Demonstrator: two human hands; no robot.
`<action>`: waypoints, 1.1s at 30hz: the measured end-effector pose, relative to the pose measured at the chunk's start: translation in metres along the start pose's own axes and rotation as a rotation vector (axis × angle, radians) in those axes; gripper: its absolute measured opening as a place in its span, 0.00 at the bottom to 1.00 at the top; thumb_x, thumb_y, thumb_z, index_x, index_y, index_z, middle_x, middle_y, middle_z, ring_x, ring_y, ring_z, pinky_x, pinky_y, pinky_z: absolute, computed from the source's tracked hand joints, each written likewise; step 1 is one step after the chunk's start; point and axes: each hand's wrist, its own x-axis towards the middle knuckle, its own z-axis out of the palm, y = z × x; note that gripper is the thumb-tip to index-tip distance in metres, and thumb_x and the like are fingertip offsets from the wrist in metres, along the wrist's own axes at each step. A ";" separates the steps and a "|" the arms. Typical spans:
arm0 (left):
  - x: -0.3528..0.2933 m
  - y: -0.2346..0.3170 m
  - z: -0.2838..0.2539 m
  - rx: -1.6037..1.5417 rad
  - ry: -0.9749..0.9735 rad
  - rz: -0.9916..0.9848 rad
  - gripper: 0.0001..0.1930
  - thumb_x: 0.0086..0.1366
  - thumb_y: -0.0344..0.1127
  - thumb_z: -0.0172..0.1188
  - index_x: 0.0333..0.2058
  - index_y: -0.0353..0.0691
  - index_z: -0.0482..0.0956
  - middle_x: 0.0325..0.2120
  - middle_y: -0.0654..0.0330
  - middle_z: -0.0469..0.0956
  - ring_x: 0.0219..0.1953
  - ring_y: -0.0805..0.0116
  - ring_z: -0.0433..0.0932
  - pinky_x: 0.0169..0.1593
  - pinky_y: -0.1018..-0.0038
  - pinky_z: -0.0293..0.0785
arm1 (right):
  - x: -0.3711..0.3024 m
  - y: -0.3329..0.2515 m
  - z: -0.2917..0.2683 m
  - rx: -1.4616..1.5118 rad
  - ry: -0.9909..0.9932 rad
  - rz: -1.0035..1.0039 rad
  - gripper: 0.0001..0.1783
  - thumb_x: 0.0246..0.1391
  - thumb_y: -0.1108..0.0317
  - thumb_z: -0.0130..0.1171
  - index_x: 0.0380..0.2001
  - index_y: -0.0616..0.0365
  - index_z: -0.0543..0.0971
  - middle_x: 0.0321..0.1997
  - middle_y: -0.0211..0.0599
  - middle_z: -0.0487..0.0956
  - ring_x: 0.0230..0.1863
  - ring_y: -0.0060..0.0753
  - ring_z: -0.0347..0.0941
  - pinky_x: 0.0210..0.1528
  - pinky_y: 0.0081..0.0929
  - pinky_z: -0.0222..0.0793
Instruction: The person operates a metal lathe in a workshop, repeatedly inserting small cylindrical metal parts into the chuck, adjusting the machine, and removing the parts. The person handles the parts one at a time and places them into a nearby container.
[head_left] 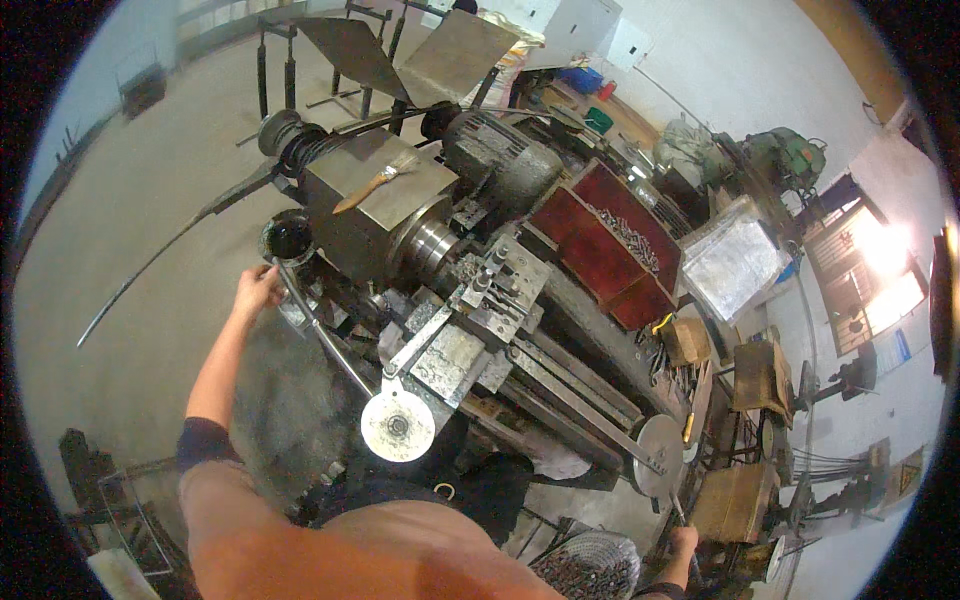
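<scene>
a long, straight steel lever [338, 352] slants away from the left hand [258, 288], its upper end at that hand's thumb and fingers. it is slim, round and dull grey, with a thicker joint partway along. its far end meets the rim of a pale round dial plate [397, 426], which lies well apart from the left hand, toward the right; its whitish face is speckled dark around a grey hub. in the right hand [683, 543] sits a thin metal crank handle [677, 510], partly covered by the fingers. just beyond that hand, the handle meets a flat, plain grey handwheel [656, 442].
</scene>
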 end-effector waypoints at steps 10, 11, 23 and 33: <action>0.003 -0.012 0.061 -0.309 0.186 -0.142 0.12 0.57 0.32 0.54 0.35 0.29 0.66 0.16 0.55 0.72 0.13 0.65 0.73 0.15 0.72 0.69 | -0.105 -0.034 0.000 -0.093 0.163 0.195 0.16 0.35 0.61 0.55 0.26 0.62 0.79 0.28 0.52 0.78 0.36 0.54 0.75 0.39 0.42 0.71; 0.003 -0.013 0.067 -0.309 0.233 -0.144 0.11 0.56 0.30 0.53 0.35 0.29 0.65 0.16 0.55 0.72 0.12 0.66 0.72 0.15 0.72 0.69 | -0.127 -0.053 -0.010 -0.039 0.111 0.209 0.15 0.34 0.62 0.55 0.26 0.61 0.79 0.28 0.52 0.78 0.35 0.53 0.75 0.39 0.42 0.71; -0.003 -0.017 0.077 -0.239 0.343 -0.123 0.14 0.55 0.37 0.59 0.32 0.32 0.71 0.18 0.58 0.72 0.16 0.68 0.72 0.20 0.73 0.70 | -0.166 -0.067 0.003 0.091 0.111 0.337 0.18 0.34 0.62 0.51 0.27 0.65 0.76 0.31 0.56 0.77 0.38 0.59 0.73 0.42 0.46 0.68; -0.007 -0.002 0.078 -0.233 0.332 -0.107 0.11 0.51 0.24 0.52 0.34 0.29 0.64 0.18 0.53 0.72 0.12 0.67 0.71 0.16 0.73 0.70 | -0.171 -0.076 -0.005 0.058 0.113 0.310 0.16 0.35 0.64 0.51 0.27 0.65 0.76 0.30 0.55 0.77 0.38 0.58 0.73 0.42 0.45 0.68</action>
